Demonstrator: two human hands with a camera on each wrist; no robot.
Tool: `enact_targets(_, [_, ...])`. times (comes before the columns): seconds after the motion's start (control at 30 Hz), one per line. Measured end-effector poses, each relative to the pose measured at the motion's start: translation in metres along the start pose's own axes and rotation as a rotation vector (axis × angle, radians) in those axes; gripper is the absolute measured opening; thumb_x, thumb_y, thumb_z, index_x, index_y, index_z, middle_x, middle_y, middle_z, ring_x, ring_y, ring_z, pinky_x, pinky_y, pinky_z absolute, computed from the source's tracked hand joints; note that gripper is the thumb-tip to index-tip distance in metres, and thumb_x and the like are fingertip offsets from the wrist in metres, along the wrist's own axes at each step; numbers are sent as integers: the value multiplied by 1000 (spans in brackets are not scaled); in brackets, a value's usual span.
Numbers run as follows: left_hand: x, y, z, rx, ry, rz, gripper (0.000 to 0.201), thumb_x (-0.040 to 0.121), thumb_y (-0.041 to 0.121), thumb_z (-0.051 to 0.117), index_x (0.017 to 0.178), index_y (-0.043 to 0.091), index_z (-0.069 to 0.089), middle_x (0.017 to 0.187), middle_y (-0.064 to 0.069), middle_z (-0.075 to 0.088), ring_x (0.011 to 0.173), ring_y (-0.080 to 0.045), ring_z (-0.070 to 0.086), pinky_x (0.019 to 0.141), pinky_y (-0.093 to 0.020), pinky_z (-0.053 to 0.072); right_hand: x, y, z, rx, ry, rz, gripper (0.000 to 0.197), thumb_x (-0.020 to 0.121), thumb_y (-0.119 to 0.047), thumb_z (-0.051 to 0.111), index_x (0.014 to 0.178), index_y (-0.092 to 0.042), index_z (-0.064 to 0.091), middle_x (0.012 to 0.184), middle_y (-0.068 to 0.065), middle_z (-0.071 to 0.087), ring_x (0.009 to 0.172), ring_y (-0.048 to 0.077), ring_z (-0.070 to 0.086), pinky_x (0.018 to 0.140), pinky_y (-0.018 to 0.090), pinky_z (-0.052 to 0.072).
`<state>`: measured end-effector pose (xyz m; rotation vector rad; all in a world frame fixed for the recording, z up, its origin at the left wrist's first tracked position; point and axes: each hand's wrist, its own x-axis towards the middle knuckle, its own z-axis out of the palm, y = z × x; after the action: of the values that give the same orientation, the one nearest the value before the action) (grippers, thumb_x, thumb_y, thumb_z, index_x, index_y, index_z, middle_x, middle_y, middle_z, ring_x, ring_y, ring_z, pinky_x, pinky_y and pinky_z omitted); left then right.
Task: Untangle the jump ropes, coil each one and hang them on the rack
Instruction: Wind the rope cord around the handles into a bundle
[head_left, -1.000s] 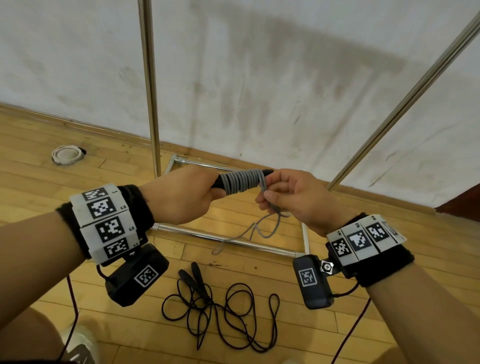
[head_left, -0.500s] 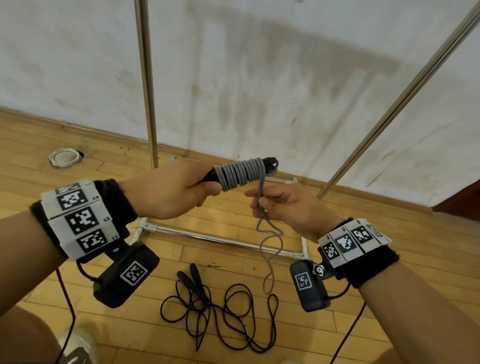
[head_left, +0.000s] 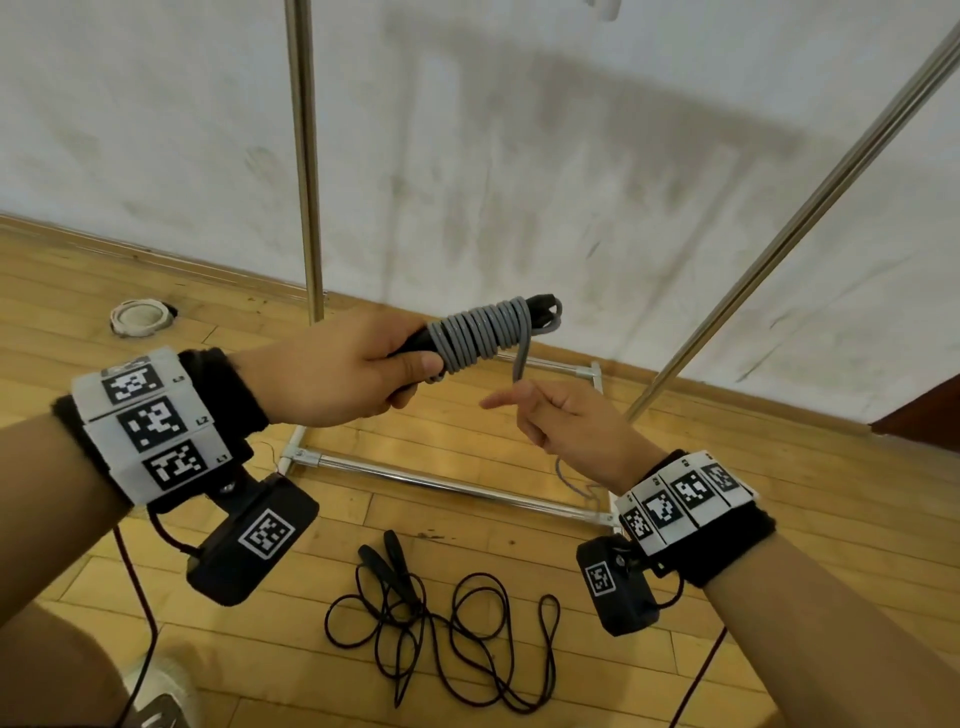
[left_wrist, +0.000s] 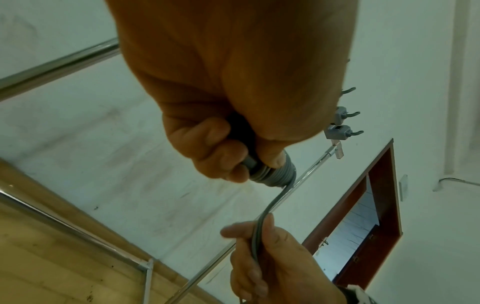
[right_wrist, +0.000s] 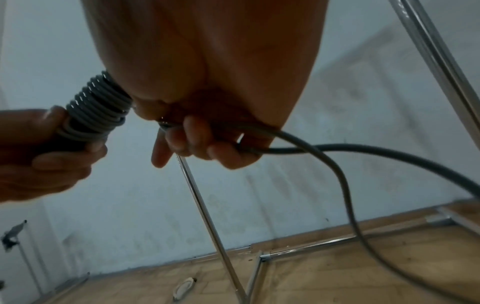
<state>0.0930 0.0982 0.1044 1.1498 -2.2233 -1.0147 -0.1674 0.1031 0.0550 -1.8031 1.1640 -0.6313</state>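
Observation:
My left hand (head_left: 358, 371) grips the black handles of the grey jump rope (head_left: 480, 332), which is wound in tight turns around them. A doubled grey strand drops from the coil into my right hand (head_left: 550, 415), just below and to the right. That hand's fingers (right_wrist: 197, 142) curl round the strand, index finger pointing out. The loose grey tail (right_wrist: 376, 152) loops away beyond the palm. A black jump rope (head_left: 441, 618) lies tangled on the wooden floor below my hands. The steel rack's base frame (head_left: 441, 483) and upright poles (head_left: 304, 156) stand against the wall.
Grey hooks (left_wrist: 342, 129) sit high on the rack in the left wrist view. A white round fitting (head_left: 139, 316) lies on the floor at the left. A dark red door frame (left_wrist: 363, 216) is to the right. My shoe (head_left: 156, 691) shows at the bottom left.
My left hand has lifted the wound handles higher and tilted them up. My right hand has dropped below the coil, drawing the grey strand down; less loose rope hangs underneath.

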Motion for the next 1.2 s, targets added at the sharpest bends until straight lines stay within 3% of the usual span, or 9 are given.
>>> enact_targets(0.13, [3,-4,-6,-43,57,-79,18,102,28,47,91,19,57,63,6,60,54,-8,54,53,-24,47,1,-1,2,205,-31,-18,39,104,-23,44,89,-45,71,112,36,54,72,13,54,81,31,55])
enact_targets(0.27, [3,-5,-7,-13,83,-95,18,101,29,47,90,20,57,63,6,61,57,-12,56,56,-31,50,1,5,0,314,10,-8,16,97,-14,55,100,-14,70,96,14,73,94,27,71,88,38,56])
enact_targets(0.47, [3,-1,-6,-11,79,-84,19,101,30,47,88,22,56,63,7,61,55,-8,55,54,-25,48,2,8,5,331,-10,-15,28,98,7,47,105,-7,70,111,13,70,102,28,68,98,43,52])
enact_targets(0.57, [-1,2,-6,-49,-11,-46,17,102,26,47,88,22,57,65,3,60,53,-9,54,52,-22,45,3,9,6,334,-44,15,19,97,7,48,102,12,66,105,-8,73,89,27,69,87,39,57])
enact_targets(0.73, [-7,9,-2,-55,-209,-22,16,103,25,48,91,20,57,65,1,60,52,-11,52,51,-23,44,4,13,5,9,-24,60,26,100,-26,54,90,-10,73,72,-15,69,53,15,53,51,22,45])
enact_targets(0.8, [-8,9,0,-57,-277,-38,16,103,25,47,92,18,56,64,2,58,53,-11,50,52,-24,44,5,18,2,-82,-11,93,24,99,-34,54,89,-25,73,61,-9,60,51,11,49,48,24,45])
enact_targets(0.87, [-8,10,3,-32,-344,-52,17,103,26,47,90,19,56,64,4,58,54,-9,50,53,-22,44,5,22,-3,-117,-45,112,20,99,-24,54,86,-19,68,60,-8,58,52,8,53,50,29,51])
enact_targets(1.0, [-7,8,12,68,-475,-101,23,103,29,47,83,22,55,64,7,59,54,-6,50,57,-23,44,7,19,-12,-300,-127,124,13,97,-20,58,84,-22,60,85,7,68,65,23,68,61,51,57])
enact_targets(1.2, [-1,-1,20,306,-494,-147,23,102,41,46,83,30,51,69,9,62,56,-1,51,62,-26,49,9,8,-24,-259,-60,156,24,99,-34,53,84,-15,57,67,-3,46,55,9,43,56,30,42])
